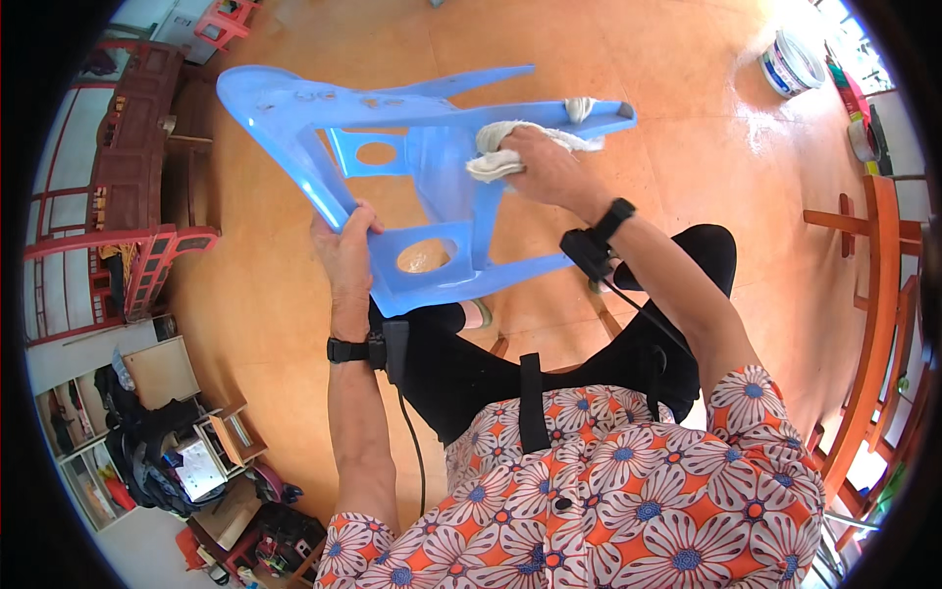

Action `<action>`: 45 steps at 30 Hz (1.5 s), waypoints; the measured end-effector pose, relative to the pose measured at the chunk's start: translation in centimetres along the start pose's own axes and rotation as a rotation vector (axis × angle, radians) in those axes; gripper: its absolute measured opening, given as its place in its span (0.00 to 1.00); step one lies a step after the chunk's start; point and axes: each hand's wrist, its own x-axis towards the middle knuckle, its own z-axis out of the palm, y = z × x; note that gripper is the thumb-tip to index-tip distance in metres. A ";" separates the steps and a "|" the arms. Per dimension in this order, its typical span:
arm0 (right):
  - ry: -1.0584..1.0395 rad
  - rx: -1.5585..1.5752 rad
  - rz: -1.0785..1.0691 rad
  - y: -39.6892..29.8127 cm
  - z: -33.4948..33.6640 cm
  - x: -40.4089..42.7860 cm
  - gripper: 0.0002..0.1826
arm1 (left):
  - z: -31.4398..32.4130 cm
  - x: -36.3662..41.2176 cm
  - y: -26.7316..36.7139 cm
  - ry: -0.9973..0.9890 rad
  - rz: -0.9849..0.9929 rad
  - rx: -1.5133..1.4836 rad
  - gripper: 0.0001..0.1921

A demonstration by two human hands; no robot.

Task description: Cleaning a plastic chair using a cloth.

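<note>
A blue plastic stool point(287, 158) is held up on its side before me, its legs pointing to the right. My left hand point(346, 247) grips the edge of its seat end, next to a side panel with an oval hole. In my right hand point(548, 166) is a bunched white cloth point(494, 158), pressed against a leg near the stool's middle. Part of the cloth trails along that leg, and a whitish bit shows on the leg's upper side close to the dark-tipped foot. The fingertips of my right hand are partly hidden by the cloth.
A white bucket point(792, 65) stands on the orange floor point(706, 147) at the far right. Wooden furniture point(879, 309) lines the right side. On the left are a dark red wooden cabinet point(136, 140), cluttered shelves point(96, 471) and a pink stool point(223, 22).
</note>
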 end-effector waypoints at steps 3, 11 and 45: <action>-0.116 -0.471 -0.079 1.5 1.2 0.9 0.13 | -1.1 0.1 -1.2 -0.128 0.046 0.112 0.21; -0.282 -0.443 0.338 16.8 -5.1 -9.2 0.18 | -1.0 -1.0 -1.7 -0.113 0.114 0.218 0.26; -0.186 -0.613 0.279 15.6 3.0 -1.3 0.26 | -6.5 0.3 -2.3 -0.190 -0.042 0.138 0.26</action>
